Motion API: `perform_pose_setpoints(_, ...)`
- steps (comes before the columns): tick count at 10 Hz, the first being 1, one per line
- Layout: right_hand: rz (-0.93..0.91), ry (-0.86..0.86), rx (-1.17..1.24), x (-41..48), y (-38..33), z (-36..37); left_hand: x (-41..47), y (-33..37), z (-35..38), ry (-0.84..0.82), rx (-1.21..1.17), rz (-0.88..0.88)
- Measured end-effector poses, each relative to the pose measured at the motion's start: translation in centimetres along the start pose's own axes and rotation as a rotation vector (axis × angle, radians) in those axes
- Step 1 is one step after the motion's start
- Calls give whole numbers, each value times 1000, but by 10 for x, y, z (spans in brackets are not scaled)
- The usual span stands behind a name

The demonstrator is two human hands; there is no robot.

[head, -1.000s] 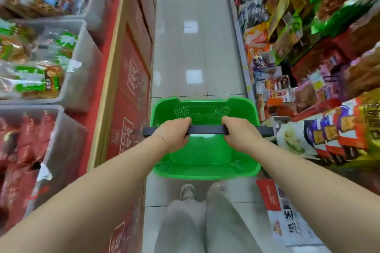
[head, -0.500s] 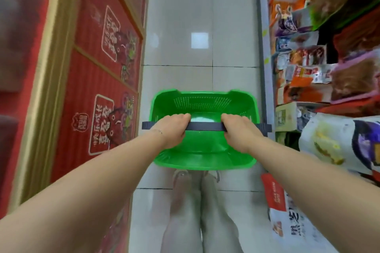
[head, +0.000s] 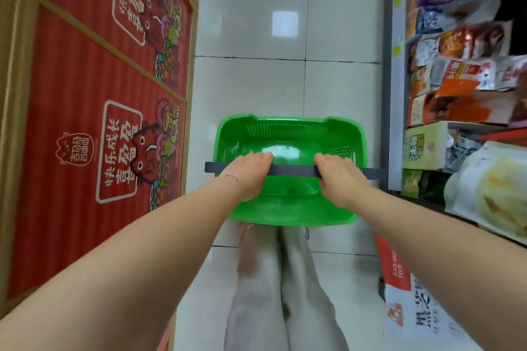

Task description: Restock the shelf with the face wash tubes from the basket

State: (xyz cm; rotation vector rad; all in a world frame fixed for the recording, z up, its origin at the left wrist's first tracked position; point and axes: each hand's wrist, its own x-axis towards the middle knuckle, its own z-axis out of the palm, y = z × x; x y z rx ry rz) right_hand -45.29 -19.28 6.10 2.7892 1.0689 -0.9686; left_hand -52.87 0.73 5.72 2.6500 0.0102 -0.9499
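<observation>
1. Green plastic basket hangs in front of the person, above pale glossy floor tiles. It sits in a narrow aisle between red panels on the left and a shelf of snack packets on the right.
2. Across the basket from side to side runs a dark handle, its ends reaching past both rims.
3. The left hand grasps the handle left of centre, fingers curled over the bar. A thin bracelet lies on that wrist.
4. The right hand grasps the handle right of centre in the same way, fingers wrapped over it. A bare stretch of handle shows between the two hands.
5. Inside the basket, the far wall and the right wall are perforated, and the shiny green bottom shows with a bright reflection on it.
6. Below the basket's near rim are the person's legs in pale trousers, with a blurred shoe tip showing just under the rim.
7. The red panels carry white-framed Chinese characters and a cartoon figure, with tan trim between them.
8. On the shelf, orange, brown and white packets are stacked in rows, and a pale box with green print stands near the basket's right side.
9. A large white bag lies nearer the camera, beside the right forearm.
10. Lower right, a red-and-white bag reads "BLACK SESAME PASTE".
</observation>
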Motion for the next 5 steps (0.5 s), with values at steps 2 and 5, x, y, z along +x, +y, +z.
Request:
perform_pose_setpoints(2, 8, -11, 29, 10, 3, -1, 9, -2, 4, 75, 18, -13)
perform_pose_setpoints(5, 19, -122, 88, 3, -9, -43, -12, 9, -22, 71, -64, -75)
